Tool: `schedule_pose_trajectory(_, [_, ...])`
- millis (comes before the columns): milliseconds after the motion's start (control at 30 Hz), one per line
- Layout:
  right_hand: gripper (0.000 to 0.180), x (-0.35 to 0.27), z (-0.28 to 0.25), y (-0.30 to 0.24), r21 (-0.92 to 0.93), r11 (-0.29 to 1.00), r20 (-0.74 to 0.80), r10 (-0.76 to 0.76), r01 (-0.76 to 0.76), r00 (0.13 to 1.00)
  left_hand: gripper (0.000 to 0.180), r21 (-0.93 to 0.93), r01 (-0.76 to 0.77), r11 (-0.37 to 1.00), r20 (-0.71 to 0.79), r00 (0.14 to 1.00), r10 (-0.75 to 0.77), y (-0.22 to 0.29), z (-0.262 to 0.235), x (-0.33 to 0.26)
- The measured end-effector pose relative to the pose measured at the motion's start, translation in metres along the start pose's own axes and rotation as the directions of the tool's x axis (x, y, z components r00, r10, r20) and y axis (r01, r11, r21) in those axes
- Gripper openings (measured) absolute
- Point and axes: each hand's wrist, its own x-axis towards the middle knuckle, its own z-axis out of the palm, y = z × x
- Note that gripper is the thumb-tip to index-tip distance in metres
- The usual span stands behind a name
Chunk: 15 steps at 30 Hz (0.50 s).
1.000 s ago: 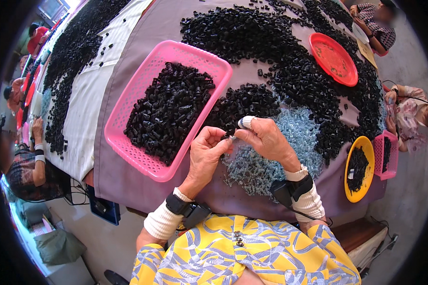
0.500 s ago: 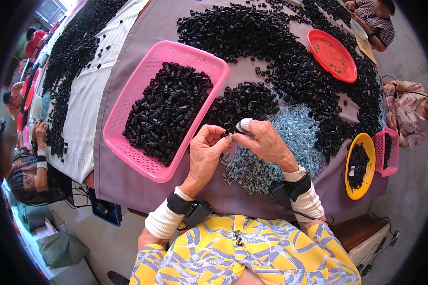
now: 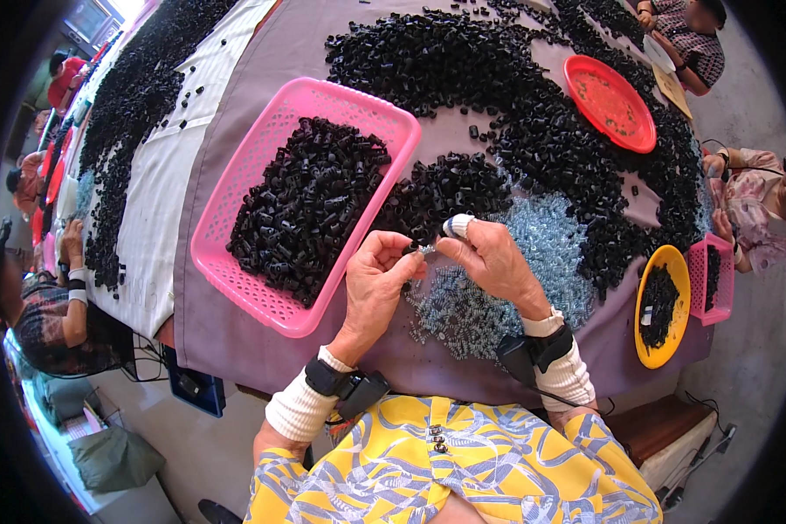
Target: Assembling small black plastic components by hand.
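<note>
My left hand point(image 3: 375, 279) pinches a small black plastic piece point(image 3: 413, 248) between thumb and fingers. A tiny silvery metal spring point(image 3: 427, 250) shows at that piece, between the two hands. My right hand point(image 3: 496, 262) is closed, with its thumb and forefinger at the spring's other end and a white cloth cover on one finger. Beneath and beside the right hand spreads a heap of silvery springs point(image 3: 546, 244). A pink perforated basket point(image 3: 208, 253) full of black plastic pieces point(image 3: 306, 210) stands left of my left hand.
A large heap of black pieces point(image 3: 428, 61) covers the far table. A red tray point(image 3: 581, 79) lies at the far right. Nearer are a yellow tray point(image 3: 679, 288) and a small pink basket point(image 3: 719, 313). Other people sit along both sides.
My right hand has shifted slightly right, away from the left fingertips, and more of the silvery spring shows between them. The left hand keeps its pinch, almost in place.
</note>
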Motion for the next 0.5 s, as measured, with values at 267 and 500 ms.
schedule_pose_trajectory(267, [0.02,0.003,0.007,-0.007,0.092,0.992,0.05,0.085,-0.09,0.995,0.012,0.087,-0.081,0.993,0.01,0.997,0.08,-0.006,0.0,0.0])
schedule_pose_trajectory(500, [0.014,0.0,0.01,0.007,-0.066,0.978,-0.058,-0.204,0.2,0.977,0.015,-0.016,0.032,0.999,0.026,0.999,-0.032,-0.003,-0.002,0.001])
